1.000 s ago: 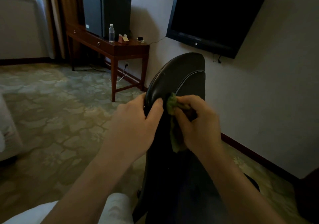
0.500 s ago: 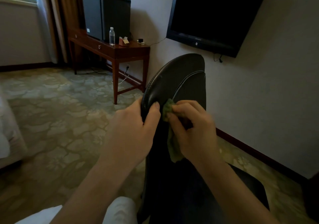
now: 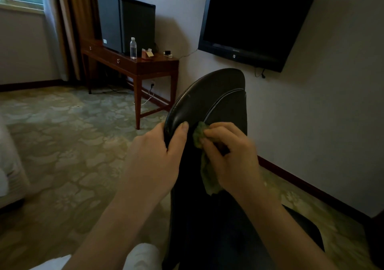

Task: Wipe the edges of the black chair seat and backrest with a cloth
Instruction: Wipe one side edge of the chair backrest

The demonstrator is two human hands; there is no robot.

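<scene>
While our left hand clamps the near rim of the black padded chair backrest, fingers curled round behind it and thumb laid on the front face, our right hand pinches a crumpled green cloth. It presses the cloth's bunched top against the backrest just beside that thumb, close to the raised seam that catches the light. We judge the left-hand hold is there to steady the chair, so that the rubbing does not tip or turn it. The cloth is bunched at the fingertips, we think, to put a small firm pad on the narrow edge, while its loose tail hangs below the palm over the dark front of the backrest. The wiping sits low on the near edge. The curved top lies above both hands, and the dark chair seat shows only at the lower right, so we reckon much of the edging remains to be done. Well apart, a reddish wooden desk bearing a clear plastic water bottle stands by the wall, and a black wall-mounted television hangs above the chair.
</scene>
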